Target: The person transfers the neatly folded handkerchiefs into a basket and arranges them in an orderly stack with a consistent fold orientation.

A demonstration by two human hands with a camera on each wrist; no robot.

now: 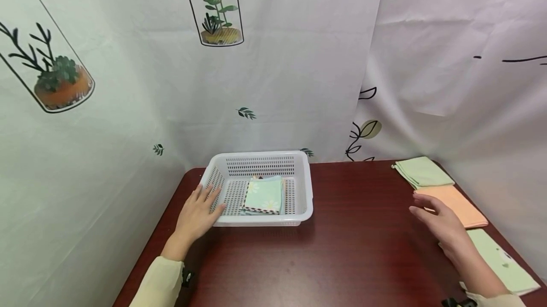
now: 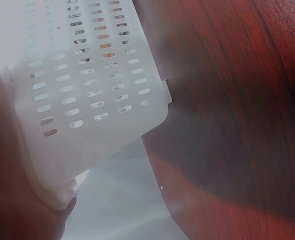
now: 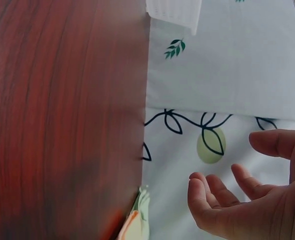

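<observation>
A white perforated plastic basket (image 1: pixel 265 220) stands at the back left of the table. Inside it lies a folded mint-green cloth with a daisy print and a striped edge (image 1: pixel 264 194), on top of other folded cloth. My left hand (image 1: pixel 198 214) rests on the basket's left front corner, fingers spread over the rim. At the right, my right hand (image 1: pixel 442 224) hovers beside a folded orange cloth (image 1: pixel 455 202), holding nothing, its fingers loosely bent in the right wrist view. A folded green cloth (image 1: pixel 423 172) lies behind the orange one, and a pale green cloth (image 1: pixel 497 259) in front.
The dark red wooden table (image 1: pixel 342 259) reaches back to a white curtain (image 1: pixel 290 84) printed with plants. More of the curtain hangs close along the table's left and right sides.
</observation>
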